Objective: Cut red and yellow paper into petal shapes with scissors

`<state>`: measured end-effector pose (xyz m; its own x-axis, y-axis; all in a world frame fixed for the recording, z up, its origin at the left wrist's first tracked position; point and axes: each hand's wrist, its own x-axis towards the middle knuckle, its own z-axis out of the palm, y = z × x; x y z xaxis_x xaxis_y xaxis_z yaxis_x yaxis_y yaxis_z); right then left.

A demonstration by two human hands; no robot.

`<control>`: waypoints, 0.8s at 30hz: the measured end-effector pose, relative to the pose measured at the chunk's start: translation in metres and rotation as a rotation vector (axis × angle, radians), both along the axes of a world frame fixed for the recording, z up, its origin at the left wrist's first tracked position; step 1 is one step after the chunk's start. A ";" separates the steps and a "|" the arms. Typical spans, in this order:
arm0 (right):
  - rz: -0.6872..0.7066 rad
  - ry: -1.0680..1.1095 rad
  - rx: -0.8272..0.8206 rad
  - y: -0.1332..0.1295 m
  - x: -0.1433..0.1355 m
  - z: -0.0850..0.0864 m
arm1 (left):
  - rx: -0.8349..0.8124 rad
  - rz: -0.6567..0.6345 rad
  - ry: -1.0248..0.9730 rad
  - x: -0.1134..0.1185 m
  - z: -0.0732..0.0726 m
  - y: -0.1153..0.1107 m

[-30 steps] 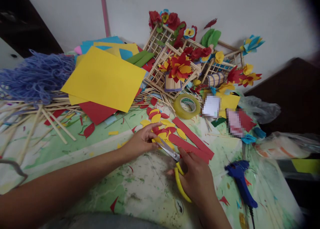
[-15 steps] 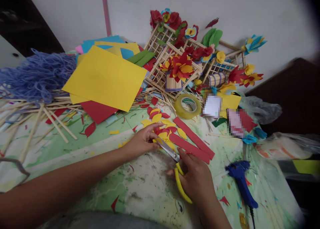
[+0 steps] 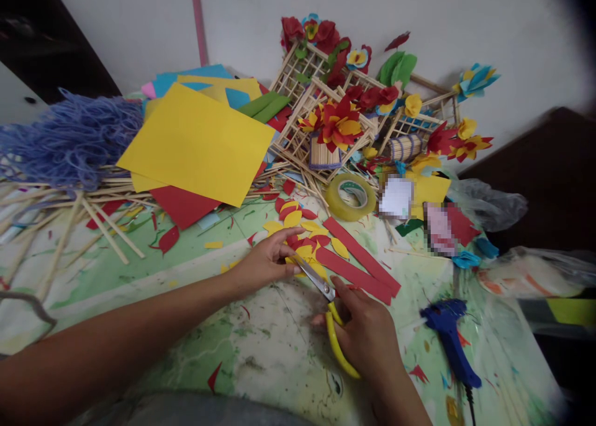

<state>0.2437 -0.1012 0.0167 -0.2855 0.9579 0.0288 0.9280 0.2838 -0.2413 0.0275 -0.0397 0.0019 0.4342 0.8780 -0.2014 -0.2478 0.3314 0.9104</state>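
Yellow-handled scissors (image 3: 342,345) are held in my right hand (image 3: 365,326), with the blades pointing up and left toward my left hand (image 3: 267,258). The fingers of my left hand are curled close to the blade tips; what they hold, if anything, is too small to make out. Around and beyond the blades lies a loose pile of yellow and red paper petals (image 3: 339,248). Two red paper strips (image 3: 361,252) lie just behind my right hand.
Yellow sheets (image 3: 195,143), blue yarn (image 3: 69,137) and thin sticks (image 3: 60,246) lie at the left. Stick frames with paper flowers (image 3: 339,125) stand at the back, behind a tape roll (image 3: 333,196). A blue glue gun (image 3: 451,342) lies at the right.
The scissor blades look slightly closer together near my left fingertips. Both hands are in nearly the same place, and the whole view has shifted very slightly.
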 end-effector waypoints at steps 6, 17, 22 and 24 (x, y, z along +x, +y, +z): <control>0.010 0.017 0.031 -0.001 0.001 0.000 | 0.001 0.011 0.013 -0.001 -0.002 0.001; 0.011 0.021 0.031 0.000 0.003 0.001 | 0.082 0.030 0.121 -0.004 -0.003 0.002; 0.010 0.019 0.033 -0.001 0.004 0.001 | 0.120 0.038 0.160 -0.004 -0.002 0.003; 0.011 0.024 0.041 -0.001 0.004 0.000 | 0.125 0.041 0.172 -0.003 -0.001 0.003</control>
